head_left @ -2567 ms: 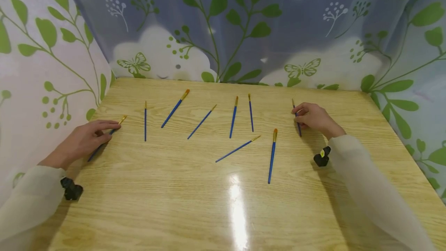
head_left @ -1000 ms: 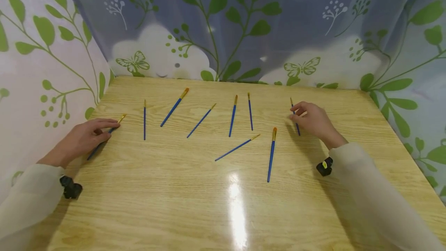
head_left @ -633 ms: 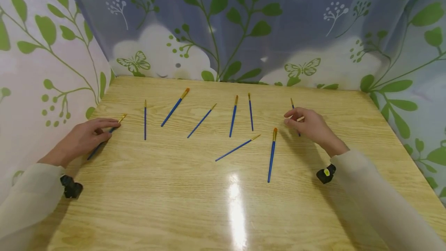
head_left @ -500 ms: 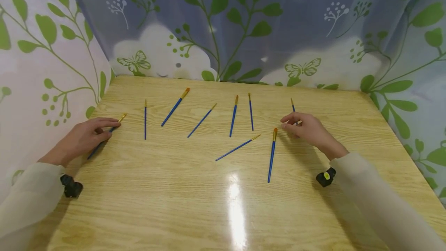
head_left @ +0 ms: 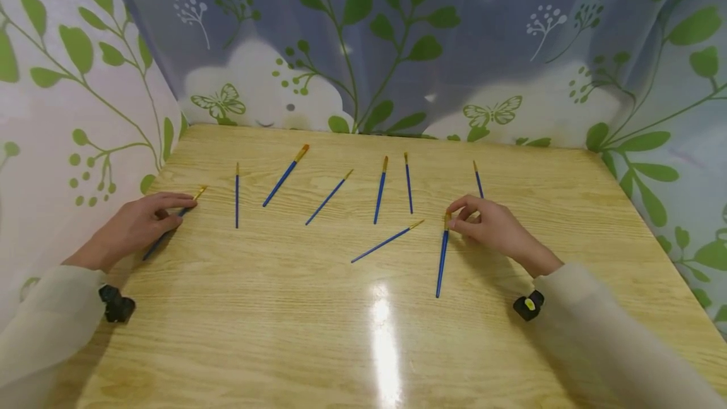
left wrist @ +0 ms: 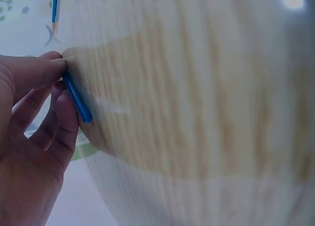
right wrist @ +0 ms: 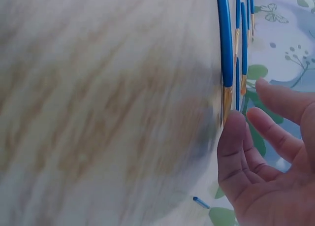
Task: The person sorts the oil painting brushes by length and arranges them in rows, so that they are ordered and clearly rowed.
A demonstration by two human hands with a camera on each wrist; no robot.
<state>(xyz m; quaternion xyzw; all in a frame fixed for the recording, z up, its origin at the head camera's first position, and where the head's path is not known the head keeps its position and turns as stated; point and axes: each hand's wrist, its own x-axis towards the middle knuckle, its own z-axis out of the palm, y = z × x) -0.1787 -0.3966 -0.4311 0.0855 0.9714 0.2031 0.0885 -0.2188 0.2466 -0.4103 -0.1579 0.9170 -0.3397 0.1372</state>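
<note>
In the head view my left hand (head_left: 133, 226) pinches a slim blue paintbrush (head_left: 156, 247) at the table's left edge; its gold ferrule pokes past the fingertips. The left wrist view shows that brush's blue handle (left wrist: 78, 102) sticking out below the thumb. My right hand (head_left: 493, 225) is at the bristle end of a wide blue paintbrush (head_left: 442, 264), which lies on the table. Its fingertips overlap the bristles; thumb and fingers stay apart in the right wrist view, and contact is hard to tell. Behind that hand lies another thin paintbrush (head_left: 478, 180), its lower handle hidden.
Several more blue paintbrushes lie spread across the wooden table (head_left: 272, 320), among them a thin slanted one (head_left: 380, 248), an upright one (head_left: 236, 201) and a wide one (head_left: 284, 178). A leaf-patterned curtain (head_left: 363, 43) stands behind the table.
My right hand has let go of the thin paintbrush on the right and moved left and nearer, to the wide brush's tip. The left hand has stayed still on its brush.
</note>
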